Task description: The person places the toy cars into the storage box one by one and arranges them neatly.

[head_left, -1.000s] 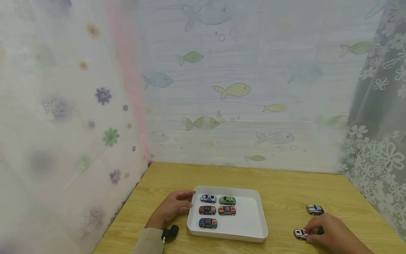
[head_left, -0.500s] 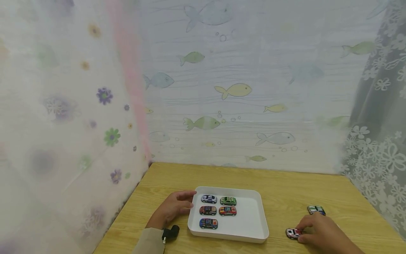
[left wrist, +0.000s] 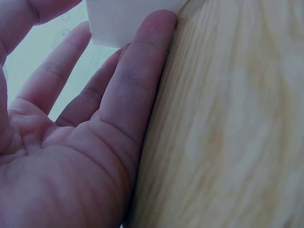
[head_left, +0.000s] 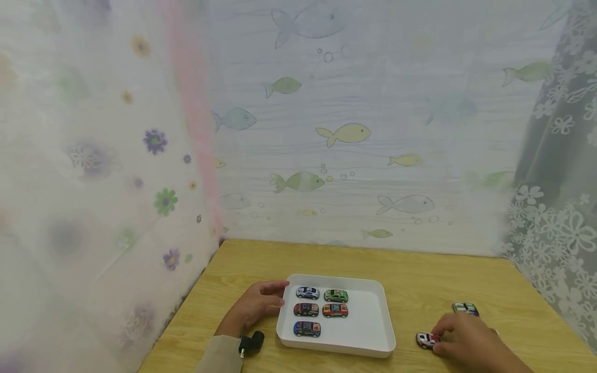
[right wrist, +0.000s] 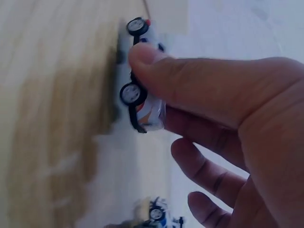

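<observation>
In the head view my right hand (head_left: 466,335) pinches a small white and red toy car (head_left: 426,340) low over the table, right of the white tray (head_left: 364,338). The right wrist view shows the thumb (right wrist: 161,71) along the car's wheeled side, with the other fingers behind it. My left hand (head_left: 258,303) rests on its edge at the tray's left side, fingertips right at the wall. Its fingers look relaxed in the left wrist view. Inside the tray stand several toy cars, among them a green one (head_left: 336,296) and a blue one (head_left: 307,329).
A green and white toy car (head_left: 465,309) stands on the wooden table (head_left: 420,274) behind my right hand, partly covered by it. A black device (head_left: 252,342) sits at my left wrist. Fish-printed curtain (head_left: 345,207) closes off the table's far edge.
My right hand has moved left, toward the tray, with the white and red toy car in its fingers. My left hand and the tray have kept their places.
</observation>
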Demonstrator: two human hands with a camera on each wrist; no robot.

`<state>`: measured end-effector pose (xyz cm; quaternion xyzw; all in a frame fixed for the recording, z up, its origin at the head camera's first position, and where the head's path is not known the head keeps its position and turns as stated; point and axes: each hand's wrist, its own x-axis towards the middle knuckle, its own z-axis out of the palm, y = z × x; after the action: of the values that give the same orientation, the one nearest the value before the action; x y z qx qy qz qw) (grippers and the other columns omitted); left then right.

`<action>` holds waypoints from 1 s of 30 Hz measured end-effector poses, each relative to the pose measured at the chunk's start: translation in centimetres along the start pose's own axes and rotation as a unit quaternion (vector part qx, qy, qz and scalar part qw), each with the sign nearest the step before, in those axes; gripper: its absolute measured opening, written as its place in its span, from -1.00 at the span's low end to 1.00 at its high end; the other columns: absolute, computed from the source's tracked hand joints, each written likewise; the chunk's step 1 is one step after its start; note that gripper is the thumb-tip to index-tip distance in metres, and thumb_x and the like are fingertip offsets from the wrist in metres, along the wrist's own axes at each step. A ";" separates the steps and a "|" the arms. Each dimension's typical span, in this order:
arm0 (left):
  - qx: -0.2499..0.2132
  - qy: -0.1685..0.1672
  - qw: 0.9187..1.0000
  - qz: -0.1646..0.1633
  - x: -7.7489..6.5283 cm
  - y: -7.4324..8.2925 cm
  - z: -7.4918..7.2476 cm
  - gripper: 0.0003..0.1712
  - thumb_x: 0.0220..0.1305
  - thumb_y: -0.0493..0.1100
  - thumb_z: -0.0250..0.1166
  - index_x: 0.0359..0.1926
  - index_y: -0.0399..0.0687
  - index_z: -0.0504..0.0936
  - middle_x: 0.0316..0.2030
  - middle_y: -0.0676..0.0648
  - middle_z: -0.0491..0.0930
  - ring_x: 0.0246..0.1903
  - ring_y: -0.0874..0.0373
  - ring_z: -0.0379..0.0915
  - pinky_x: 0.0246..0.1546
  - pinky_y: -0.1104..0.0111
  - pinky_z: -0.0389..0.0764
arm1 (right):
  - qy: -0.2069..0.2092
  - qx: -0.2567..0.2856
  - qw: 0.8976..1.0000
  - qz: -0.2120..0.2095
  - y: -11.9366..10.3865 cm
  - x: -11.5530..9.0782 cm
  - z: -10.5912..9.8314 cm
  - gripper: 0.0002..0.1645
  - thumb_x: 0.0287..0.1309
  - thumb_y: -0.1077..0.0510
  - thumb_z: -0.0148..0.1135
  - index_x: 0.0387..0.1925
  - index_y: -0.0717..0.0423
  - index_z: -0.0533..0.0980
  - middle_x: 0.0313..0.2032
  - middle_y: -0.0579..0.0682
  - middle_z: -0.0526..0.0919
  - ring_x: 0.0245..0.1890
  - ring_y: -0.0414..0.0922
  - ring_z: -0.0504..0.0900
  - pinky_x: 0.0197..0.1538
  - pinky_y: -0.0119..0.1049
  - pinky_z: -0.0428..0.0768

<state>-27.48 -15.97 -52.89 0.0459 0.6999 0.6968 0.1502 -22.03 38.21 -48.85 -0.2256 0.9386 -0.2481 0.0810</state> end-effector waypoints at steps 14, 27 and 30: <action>-0.016 -0.008 1.000 0.007 -0.2 0.0 0.1 -0.33 0.26 -0.34 0.39 0.41 -0.19 0.50 0.41 -0.27 0.43 0.22 -0.01 0.52 0.09 0.17 0.73 | 0.086 -0.052 0.992 -0.072 -4.1 1.8 -2.2 -0.78 0.03 -0.26 0.53 -0.29 -0.40 0.71 -0.26 -0.47 0.67 -0.22 -0.32 0.60 -0.22 -0.28 0.64; -0.017 -0.007 1.000 0.005 -0.3 0.1 0.0 -0.31 0.25 -0.35 0.40 0.41 -0.20 0.49 0.40 -0.28 0.43 0.24 -0.02 0.52 0.10 0.16 0.72 | 0.096 -0.025 0.992 -0.082 -7.5 3.6 -3.4 -0.80 0.05 -0.23 0.54 -0.29 -0.40 0.71 -0.26 -0.45 0.68 -0.21 -0.31 0.61 -0.23 -0.34 0.61; -0.016 -0.009 1.000 0.006 -0.3 0.1 0.0 -0.31 0.26 -0.34 0.40 0.41 -0.20 0.49 0.41 -0.28 0.42 0.24 -0.03 0.52 0.10 0.15 0.72 | 0.101 -0.017 0.991 -0.089 -8.3 4.3 -3.5 -0.83 0.06 -0.18 0.55 -0.29 -0.38 0.72 -0.27 -0.43 0.69 -0.22 -0.31 0.61 -0.22 -0.34 0.61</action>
<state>-27.24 -16.02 -52.76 0.0534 0.6869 0.7085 0.1529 -23.55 31.33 -41.82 -0.2837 0.9220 -0.2602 -0.0407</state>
